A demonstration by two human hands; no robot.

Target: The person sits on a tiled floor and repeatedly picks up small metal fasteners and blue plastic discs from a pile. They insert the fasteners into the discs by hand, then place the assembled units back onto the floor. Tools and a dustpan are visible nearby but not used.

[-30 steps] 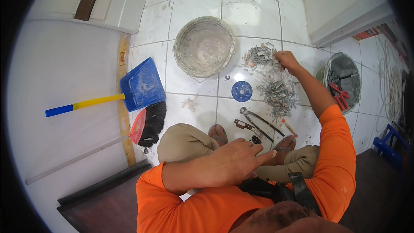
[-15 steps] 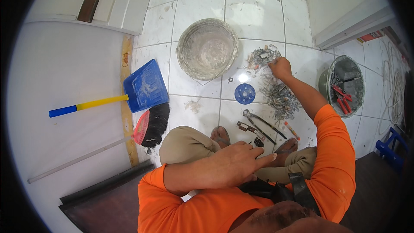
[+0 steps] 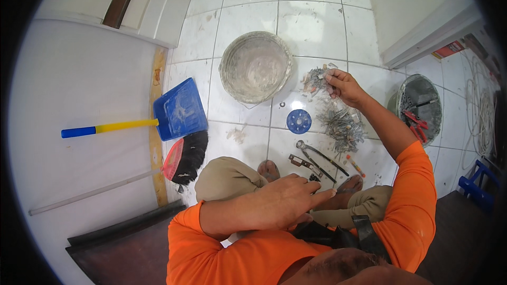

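My right hand [image 3: 343,87] is at the edge of a small mixed pile of metal fasteners and debris [image 3: 314,80]. Its thumb and fingers are pinched together; what they hold is too small to make out. Just nearer to me lies a larger heap of loose nails or screws [image 3: 343,129]. My left hand [image 3: 290,198] rests across my lap, palm down, fingers loosely stretched and holding nothing. On the floor before my feet are long-handled pincers [image 3: 322,161], a metal lock plate [image 3: 301,161], an orange-tipped stick-like tool [image 3: 355,165] and a blue perforated disc [image 3: 299,121].
A cement-stained bucket [image 3: 256,68] stands ahead. At the right, another tub [image 3: 428,100] holds red-handled tools. A blue dustpan [image 3: 180,108] and a black-bristled broom [image 3: 190,155] lean at the left wall. Coiled cable [image 3: 481,121] and a blue plastic object [image 3: 478,184] are far right.
My right hand has drawn back slightly from the small pile and turned, its fingertips now pinched together. My left hand stays on my lap. The view has tipped a little farther forward.
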